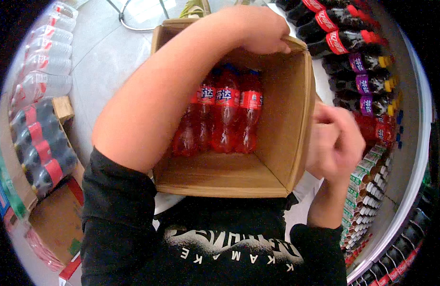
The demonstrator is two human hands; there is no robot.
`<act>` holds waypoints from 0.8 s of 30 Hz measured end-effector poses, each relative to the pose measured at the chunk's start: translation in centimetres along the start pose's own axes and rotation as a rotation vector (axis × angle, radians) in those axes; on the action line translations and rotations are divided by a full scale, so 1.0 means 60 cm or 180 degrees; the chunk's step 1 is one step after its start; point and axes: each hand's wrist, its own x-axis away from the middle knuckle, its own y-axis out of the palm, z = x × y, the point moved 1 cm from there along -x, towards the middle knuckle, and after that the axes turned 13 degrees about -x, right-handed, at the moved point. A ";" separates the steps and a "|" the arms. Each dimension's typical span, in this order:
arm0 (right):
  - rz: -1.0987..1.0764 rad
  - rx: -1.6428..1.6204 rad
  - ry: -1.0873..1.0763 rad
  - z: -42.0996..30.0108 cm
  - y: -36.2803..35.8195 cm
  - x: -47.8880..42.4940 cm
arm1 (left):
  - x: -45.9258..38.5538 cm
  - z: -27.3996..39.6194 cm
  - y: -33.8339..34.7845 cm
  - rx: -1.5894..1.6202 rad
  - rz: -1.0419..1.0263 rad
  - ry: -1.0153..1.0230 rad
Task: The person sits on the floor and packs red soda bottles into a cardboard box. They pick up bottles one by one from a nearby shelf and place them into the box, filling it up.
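Observation:
An open cardboard box (pixel 220 182) is in front of my body, with several bottles of red soft drink (pixel 225 118) lying inside towards its far side. My left arm reaches across the box, and my left hand (pixel 266 34) grips the rim at its far right corner. Outside the box's right wall is my right hand (pixel 336 139), blurred, with its fingers bent. Whether it touches the wall or holds anything is not clear. My left forearm hides some of the bottles and part of the far rim.
On the right, a shelf holds dark cola bottles (pixel 338 43), purple-labelled bottles (pixel 363 84), red bottles (pixel 382 130) and rows of small white-capped drinks (pixel 366 193). Clear bottles (pixel 44 64), wrapped dark bottles (pixel 44 146) and a carton (pixel 55 218) stand left. Metal legs (pixel 121 16) touch the tiled floor.

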 end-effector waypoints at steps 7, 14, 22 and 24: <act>-0.2665 0.0829 0.0027 -0.046 0.167 -0.133 | 0.000 0.007 0.005 0.0012 0.0092 -0.0133; -0.2647 -0.0495 0.1212 0.000 0.302 -0.188 | -0.012 0.004 0.017 0.0063 0.0015 -0.0188; -0.2081 -0.1080 0.1527 0.033 0.352 -0.188 | -0.011 0.006 0.012 0.0104 -0.0137 -0.0217; -0.2023 -0.1117 0.1547 0.032 0.353 -0.189 | -0.010 0.007 0.012 0.0107 -0.0139 -0.0246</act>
